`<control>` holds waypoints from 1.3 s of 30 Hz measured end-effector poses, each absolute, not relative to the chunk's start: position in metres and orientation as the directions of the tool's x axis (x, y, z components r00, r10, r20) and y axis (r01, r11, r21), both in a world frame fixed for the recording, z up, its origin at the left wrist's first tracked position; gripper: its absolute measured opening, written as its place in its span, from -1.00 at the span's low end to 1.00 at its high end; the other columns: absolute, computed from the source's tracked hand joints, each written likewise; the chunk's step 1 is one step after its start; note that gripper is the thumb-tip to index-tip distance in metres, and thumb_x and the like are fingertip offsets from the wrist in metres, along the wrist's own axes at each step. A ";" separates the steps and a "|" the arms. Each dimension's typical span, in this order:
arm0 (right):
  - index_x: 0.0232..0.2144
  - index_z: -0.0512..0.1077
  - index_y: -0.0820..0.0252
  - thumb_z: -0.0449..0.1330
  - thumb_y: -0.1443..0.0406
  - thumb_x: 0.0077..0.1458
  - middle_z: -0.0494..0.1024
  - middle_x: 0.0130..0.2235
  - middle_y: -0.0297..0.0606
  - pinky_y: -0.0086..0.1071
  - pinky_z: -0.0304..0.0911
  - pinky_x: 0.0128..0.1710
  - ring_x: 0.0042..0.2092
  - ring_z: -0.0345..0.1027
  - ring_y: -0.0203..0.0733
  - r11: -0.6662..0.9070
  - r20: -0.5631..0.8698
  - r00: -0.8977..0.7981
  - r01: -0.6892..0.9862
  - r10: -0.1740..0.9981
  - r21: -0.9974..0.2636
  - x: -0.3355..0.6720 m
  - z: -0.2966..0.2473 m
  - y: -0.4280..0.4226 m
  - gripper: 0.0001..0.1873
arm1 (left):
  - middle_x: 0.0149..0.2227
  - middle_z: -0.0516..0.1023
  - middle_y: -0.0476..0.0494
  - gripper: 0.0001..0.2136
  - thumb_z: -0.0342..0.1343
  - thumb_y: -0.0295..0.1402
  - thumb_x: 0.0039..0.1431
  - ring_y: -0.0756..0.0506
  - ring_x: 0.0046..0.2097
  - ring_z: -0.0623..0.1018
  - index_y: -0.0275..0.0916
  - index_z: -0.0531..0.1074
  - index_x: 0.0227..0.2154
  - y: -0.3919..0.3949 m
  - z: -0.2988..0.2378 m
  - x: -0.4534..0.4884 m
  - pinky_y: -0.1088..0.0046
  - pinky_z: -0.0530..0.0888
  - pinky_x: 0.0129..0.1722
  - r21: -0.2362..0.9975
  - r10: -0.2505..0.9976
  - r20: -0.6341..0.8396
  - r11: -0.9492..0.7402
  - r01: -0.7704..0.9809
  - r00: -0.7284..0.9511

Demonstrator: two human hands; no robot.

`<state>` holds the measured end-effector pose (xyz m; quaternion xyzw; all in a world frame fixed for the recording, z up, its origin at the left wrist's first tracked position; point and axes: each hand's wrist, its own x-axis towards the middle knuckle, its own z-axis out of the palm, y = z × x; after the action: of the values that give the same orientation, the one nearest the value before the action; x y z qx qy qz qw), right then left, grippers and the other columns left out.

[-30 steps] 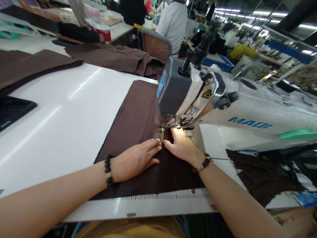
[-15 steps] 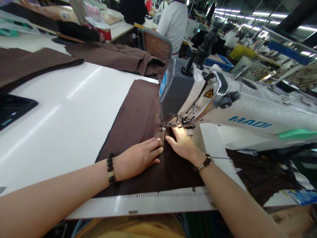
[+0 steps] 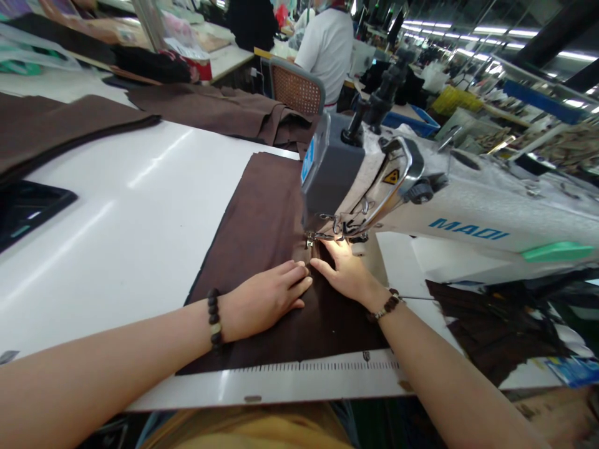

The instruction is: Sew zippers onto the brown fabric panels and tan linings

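A dark brown fabric panel (image 3: 262,218) lies flat on the white sewing table (image 3: 116,218) and runs under the head of a white sewing machine (image 3: 458,212). My left hand (image 3: 266,296) rests palm down on the cloth, fingers stretched toward the presser foot (image 3: 312,238). My right hand (image 3: 346,271) lies flat on the cloth just right of the foot, under the machine's lamp, fingers extended. The two hands almost touch at their fingertips. Each wrist carries a beaded bracelet.
More brown fabric is piled at the far edge (image 3: 219,109) and at the left (image 3: 56,121). Dark cloth hangs off the right side (image 3: 491,324). A ruler scale (image 3: 299,368) lines the table's near edge. A person in white (image 3: 327,47) sits on a chair beyond.
Both hands have crept slightly forward and to the right along the cloth toward the presser foot; the fabric has fed a little away from me.
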<state>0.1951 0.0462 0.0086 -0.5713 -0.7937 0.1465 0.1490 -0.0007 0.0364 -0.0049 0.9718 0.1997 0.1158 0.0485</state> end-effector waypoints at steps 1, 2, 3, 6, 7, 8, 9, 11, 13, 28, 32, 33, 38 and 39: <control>0.02 0.26 0.23 0.05 0.17 0.12 0.34 0.03 -0.13 -0.06 -0.12 0.18 0.13 0.08 -0.06 0.303 0.070 -0.301 0.864 0.951 -0.402 0.195 0.009 0.046 -0.56 | -0.07 0.29 -0.28 -0.73 -0.03 -0.33 0.24 -0.20 0.00 0.32 -0.39 0.27 -0.08 0.036 -0.005 0.000 0.25 0.33 0.05 0.140 0.401 0.207 -0.915 0.379 0.892; 0.02 0.26 0.23 0.06 0.16 0.11 0.34 0.03 -0.13 -0.05 -0.12 0.18 0.13 0.08 -0.05 0.298 0.067 -0.297 0.867 0.953 -0.398 0.194 0.010 0.046 -0.56 | -0.07 0.29 -0.28 -0.73 -0.02 -0.33 0.23 -0.20 0.00 0.32 -0.39 0.27 -0.08 0.036 -0.005 0.000 0.25 0.33 0.05 0.138 0.402 0.210 -0.915 0.380 0.891; 0.01 0.26 0.23 0.07 0.16 0.09 0.35 0.01 -0.12 -0.05 -0.13 0.18 0.13 0.08 -0.04 0.291 0.058 -0.292 0.872 0.955 -0.393 0.194 0.011 0.046 -0.55 | -0.07 0.29 -0.28 -0.73 -0.02 -0.33 0.23 -0.21 0.00 0.32 -0.39 0.28 -0.08 0.036 -0.006 0.000 0.25 0.34 0.04 0.137 0.401 0.217 -0.915 0.379 0.890; 0.01 0.26 0.25 0.09 0.18 0.07 0.37 -0.02 -0.10 -0.05 -0.13 0.18 0.13 0.09 -0.03 0.278 0.039 -0.285 0.883 0.958 -0.379 0.193 0.012 0.047 -0.54 | -0.07 0.30 -0.28 -0.74 0.01 -0.34 0.22 -0.20 -0.01 0.33 -0.39 0.28 -0.09 0.036 -0.007 -0.001 0.26 0.35 0.04 0.140 0.402 0.241 -0.915 0.378 0.883; 0.01 0.26 0.26 0.09 0.18 0.07 0.37 -0.01 -0.09 -0.05 -0.12 0.18 0.13 0.09 -0.03 0.279 0.040 -0.285 0.883 0.958 -0.377 0.193 0.013 0.047 -0.54 | -0.07 0.30 -0.28 -0.74 0.01 -0.35 0.21 -0.20 -0.01 0.33 -0.39 0.28 -0.09 0.036 -0.007 -0.001 0.25 0.35 0.04 0.139 0.401 0.250 -0.916 0.377 0.881; 0.00 0.26 0.26 0.09 0.19 0.07 0.36 0.00 -0.09 -0.05 -0.12 0.18 0.13 0.08 -0.03 0.281 0.043 -0.286 0.883 0.957 -0.377 0.193 0.013 0.047 -0.55 | -0.07 0.31 -0.28 -0.73 0.02 -0.35 0.21 -0.20 -0.02 0.34 -0.40 0.28 -0.09 0.036 -0.007 -0.002 0.25 0.34 0.05 0.135 0.399 0.259 -0.917 0.376 0.879; 0.00 0.27 0.26 0.09 0.19 0.07 0.36 0.00 -0.09 -0.05 -0.12 0.18 0.13 0.08 -0.02 0.284 0.043 -0.290 0.881 0.956 -0.379 0.193 0.013 0.047 -0.55 | -0.08 0.31 -0.28 -0.73 0.01 -0.35 0.21 -0.20 -0.02 0.34 -0.40 0.28 -0.09 0.035 -0.007 -0.002 0.25 0.34 0.05 0.130 0.397 0.269 -0.918 0.375 0.878; 0.00 0.26 0.25 0.09 0.19 0.06 0.35 0.00 -0.09 -0.05 -0.12 0.18 0.13 0.08 -0.02 0.289 0.026 -0.302 0.877 0.953 -0.383 0.194 0.013 0.048 -0.55 | -0.09 0.33 -0.29 -0.72 0.00 -0.34 0.22 -0.19 -0.03 0.35 -0.43 0.28 -0.08 0.035 -0.006 -0.002 0.25 0.34 0.05 0.116 0.395 0.291 -0.919 0.377 0.872; 0.01 0.25 0.27 0.11 0.19 0.04 0.36 -0.01 -0.08 -0.04 -0.12 0.18 0.13 0.09 -0.02 0.281 -0.012 -0.309 0.881 0.951 -0.380 0.194 0.015 0.049 -0.52 | -0.11 0.34 -0.31 -0.71 -0.03 -0.33 0.24 -0.18 -0.05 0.37 -0.45 0.28 -0.08 0.035 -0.006 -0.002 0.26 0.35 0.04 0.104 0.396 0.310 -0.918 0.383 0.864; 0.04 0.20 0.24 0.08 0.29 -0.04 0.34 0.02 -0.10 0.02 -0.19 0.17 0.11 0.09 0.02 0.282 -0.026 -0.317 0.876 0.948 -0.391 0.187 0.021 0.048 -0.47 | -0.12 0.35 -0.31 -0.74 -0.06 -0.33 0.25 -0.19 -0.05 0.37 -0.44 0.31 -0.12 0.035 -0.007 -0.002 0.26 0.35 0.03 0.113 0.395 0.310 -0.919 0.379 0.865; 0.05 0.21 0.26 0.10 0.27 0.00 0.32 0.04 -0.09 -0.02 -0.19 0.19 0.14 0.05 0.00 0.281 -0.040 -0.325 0.868 0.945 -0.409 0.192 0.019 0.049 -0.48 | -0.10 0.33 -0.30 -0.73 -0.08 -0.33 0.26 -0.18 -0.03 0.35 -0.43 0.29 -0.08 0.035 -0.006 -0.002 0.25 0.33 0.05 0.131 0.396 0.298 -0.918 0.373 0.869; 0.06 0.20 0.28 0.08 0.26 0.03 0.30 0.06 -0.08 -0.03 -0.18 0.19 0.16 0.04 -0.01 0.270 -0.058 -0.323 0.867 0.945 -0.418 0.193 0.018 0.049 -0.48 | -0.09 0.33 -0.30 -0.72 -0.07 -0.34 0.26 -0.19 -0.02 0.34 -0.42 0.28 -0.06 0.035 -0.006 -0.002 0.25 0.33 0.05 0.135 0.396 0.291 -0.918 0.372 0.871; 0.12 0.13 0.37 -0.02 0.29 0.13 0.20 0.14 -0.04 -0.06 -0.20 0.22 0.20 -0.04 -0.07 0.237 -0.096 -0.308 0.865 0.947 -0.443 0.198 0.013 0.049 -0.49 | -0.07 0.30 -0.29 -0.74 -0.05 -0.37 0.24 -0.20 0.00 0.32 -0.39 0.27 -0.06 0.036 -0.004 -0.003 0.27 0.33 0.04 0.161 0.393 0.246 -0.918 0.363 0.886; 0.12 0.13 0.37 -0.01 0.29 0.13 0.20 0.14 -0.05 -0.05 -0.21 0.22 0.21 -0.05 -0.06 0.246 -0.082 -0.310 0.865 0.947 -0.438 0.198 0.013 0.049 -0.49 | -0.07 0.29 -0.28 -0.74 -0.04 -0.37 0.24 -0.19 -0.01 0.33 -0.39 0.28 -0.06 0.036 -0.004 -0.003 0.28 0.33 0.04 0.168 0.398 0.241 -0.915 0.366 0.885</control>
<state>0.1982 0.0491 0.0126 -0.5787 -0.7828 0.2058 0.0996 -0.0028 0.0356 -0.0038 0.9691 0.1970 0.1361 0.0591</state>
